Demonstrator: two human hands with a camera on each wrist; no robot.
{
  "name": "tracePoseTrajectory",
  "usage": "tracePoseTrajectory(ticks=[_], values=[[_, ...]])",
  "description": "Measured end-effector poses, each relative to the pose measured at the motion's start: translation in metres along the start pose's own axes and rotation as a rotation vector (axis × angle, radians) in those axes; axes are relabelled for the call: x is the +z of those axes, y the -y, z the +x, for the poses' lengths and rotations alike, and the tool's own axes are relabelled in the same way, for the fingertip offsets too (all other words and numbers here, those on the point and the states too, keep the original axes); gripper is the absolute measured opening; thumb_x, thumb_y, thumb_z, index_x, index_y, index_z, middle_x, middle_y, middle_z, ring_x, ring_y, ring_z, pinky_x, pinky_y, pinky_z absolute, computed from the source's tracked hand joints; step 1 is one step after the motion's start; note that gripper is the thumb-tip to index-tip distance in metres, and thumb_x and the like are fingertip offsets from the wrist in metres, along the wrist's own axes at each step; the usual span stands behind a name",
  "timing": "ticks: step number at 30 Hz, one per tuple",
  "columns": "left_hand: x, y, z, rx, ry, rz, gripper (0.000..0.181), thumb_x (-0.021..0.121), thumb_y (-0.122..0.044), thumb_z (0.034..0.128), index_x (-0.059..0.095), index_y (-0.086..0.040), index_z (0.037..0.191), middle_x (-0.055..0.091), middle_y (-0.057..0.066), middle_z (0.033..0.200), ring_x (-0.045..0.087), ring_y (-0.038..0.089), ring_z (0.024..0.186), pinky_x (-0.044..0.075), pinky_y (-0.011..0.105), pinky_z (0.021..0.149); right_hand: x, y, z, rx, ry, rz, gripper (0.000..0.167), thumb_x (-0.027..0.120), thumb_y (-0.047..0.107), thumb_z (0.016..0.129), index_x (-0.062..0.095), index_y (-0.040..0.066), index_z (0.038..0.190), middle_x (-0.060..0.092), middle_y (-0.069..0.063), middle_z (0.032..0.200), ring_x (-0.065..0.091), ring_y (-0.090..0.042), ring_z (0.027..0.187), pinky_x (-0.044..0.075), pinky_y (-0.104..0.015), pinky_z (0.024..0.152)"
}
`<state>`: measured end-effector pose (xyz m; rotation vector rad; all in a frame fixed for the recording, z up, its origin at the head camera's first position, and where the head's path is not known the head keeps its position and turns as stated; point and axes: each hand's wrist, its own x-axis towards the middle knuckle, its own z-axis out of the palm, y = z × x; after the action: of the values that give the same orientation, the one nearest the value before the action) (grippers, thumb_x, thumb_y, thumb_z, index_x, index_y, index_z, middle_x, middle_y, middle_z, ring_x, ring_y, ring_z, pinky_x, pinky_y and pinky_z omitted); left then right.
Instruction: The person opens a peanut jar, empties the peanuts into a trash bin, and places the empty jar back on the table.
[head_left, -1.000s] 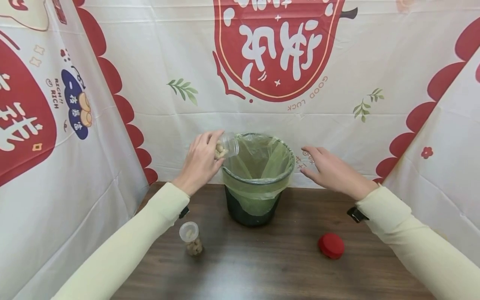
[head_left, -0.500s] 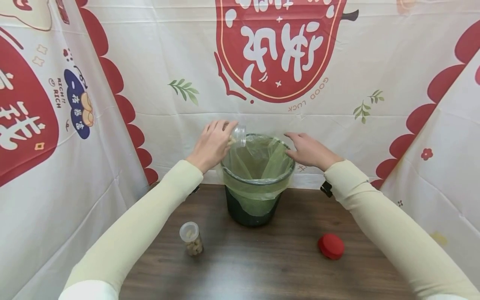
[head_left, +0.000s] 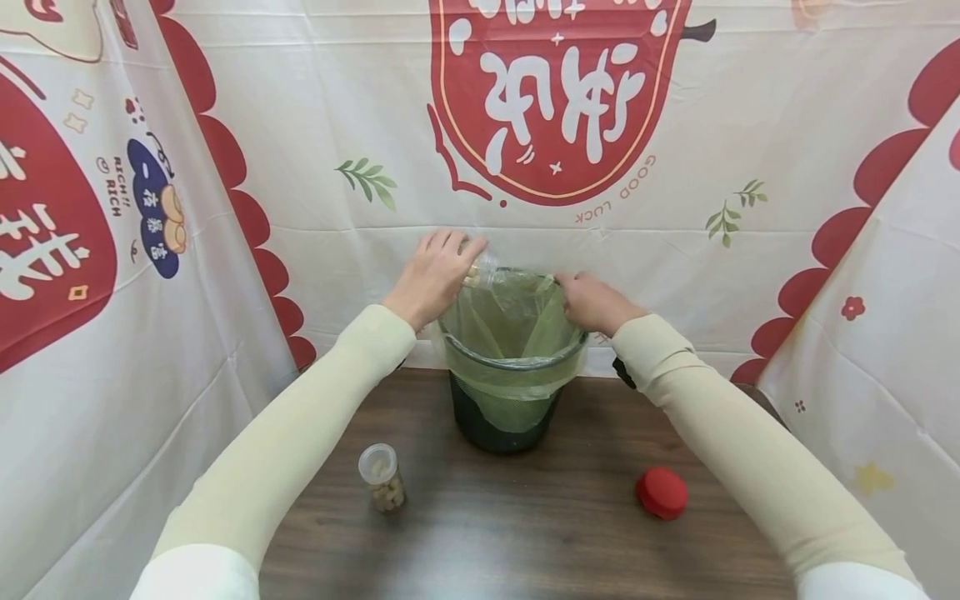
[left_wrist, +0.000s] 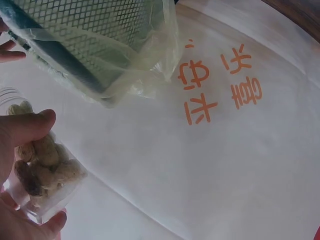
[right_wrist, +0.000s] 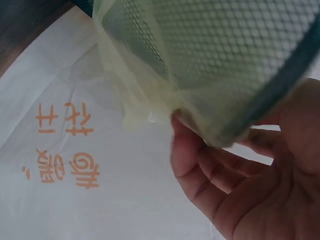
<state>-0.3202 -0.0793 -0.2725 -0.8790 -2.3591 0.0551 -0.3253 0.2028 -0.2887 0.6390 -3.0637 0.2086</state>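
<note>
My left hand [head_left: 437, 271] holds a clear plastic jar [head_left: 484, 268] over the far left part of the rim of a dark mesh trash can [head_left: 491, 433]. Inside the jar are several peanuts in their shells [left_wrist: 46, 152], plain to see in the left wrist view. The jar's mouth tips toward the trash can. A pale green trash bag [head_left: 517, 382] lines the can and folds over its rim. At the far right of that rim, my right hand [head_left: 594, 302] pinches the bag's folded edge, with the thumb and fingers seen close in the right wrist view.
A second clear jar [head_left: 383, 479] with peanuts stands on the brown wooden table [head_left: 517, 533], front left of the can. The red lid [head_left: 662, 492] lies at the front right. A printed white cloth [head_left: 315, 250] hangs behind the can and on both sides.
My left hand has carried the jar right and slightly up over the rim. My right hand has come in from the right and taken hold of the bag's edge at the rim.
</note>
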Motion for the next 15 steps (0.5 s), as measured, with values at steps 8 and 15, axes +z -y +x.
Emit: tracePoseTrajectory(ticks=[8,15], values=[[0.0014,-0.0028,-0.0005,0.083,0.026,0.085,0.049,0.073,-0.006,0.1016,0.059,-0.011,0.149,0.067,0.018,0.139,0.062,0.036,0.135,0.048,0.050,0.119,0.0071,0.0041,-0.0016,0.101,0.044,-0.004,0.055,0.039,0.001,0.106,0.038,-0.002,0.161,0.049,-0.038,0.151,0.052,-0.056,0.141,0.049,-0.082,0.095],[0.0022,-0.0042,0.0030,0.141,0.024,0.106,0.048,0.073,-0.001,0.1002,0.061,-0.012,0.146,0.067,0.016,0.137,0.062,0.036,0.133,0.047,0.050,0.120,0.0110,0.0024,-0.0025,0.068,0.008,-0.016,0.050,0.043,-0.002,0.104,0.043,-0.005,0.155,0.055,-0.039,0.141,0.059,-0.055,0.131,0.053,-0.077,0.094]])
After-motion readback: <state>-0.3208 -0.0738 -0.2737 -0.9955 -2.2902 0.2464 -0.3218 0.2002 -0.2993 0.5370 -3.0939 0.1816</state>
